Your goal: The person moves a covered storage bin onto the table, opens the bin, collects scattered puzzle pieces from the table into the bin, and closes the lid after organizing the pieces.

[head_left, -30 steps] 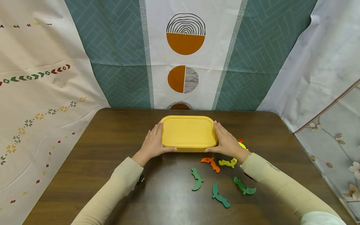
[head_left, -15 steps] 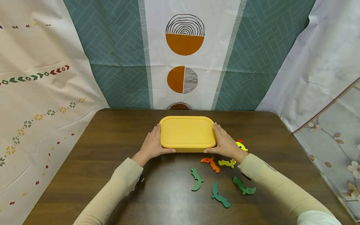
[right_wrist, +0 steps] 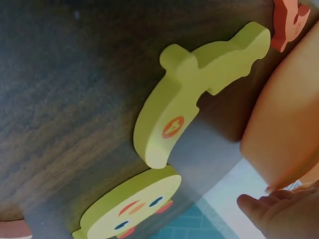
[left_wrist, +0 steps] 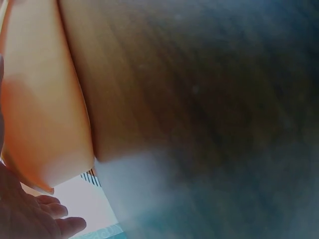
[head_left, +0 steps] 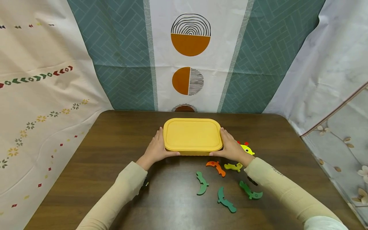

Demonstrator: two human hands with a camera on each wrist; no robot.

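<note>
Clasping the yellow box (head_left: pixel 192 134) near the far edge of the tabletop (head_left: pixel 126 134), our left hand (head_left: pixel 156 149) and right hand (head_left: pixel 231 147) clamp opposite ends; we should press evenly, keeping it level

Compared with 1 s ago, the left hand (head_left: pixel 157 150) has slid its fingertips slightly outward and nearer along the left end of the yellow lidded box (head_left: pixel 193 134), so they now lie just outside its lid rim and more of that edge shows. The right hand (head_left: pixel 231 148) has likewise drawn its fingertips a little towards the near side, along the box's right end. To the right of the box, more of the yellow smiling-face piece (head_left: pixel 249 149) has come into sight past the wrist: 1 red tip showed at first, now 2 do. Since 0.5 s ago the whole head view has swung slightly, box included.
</note>
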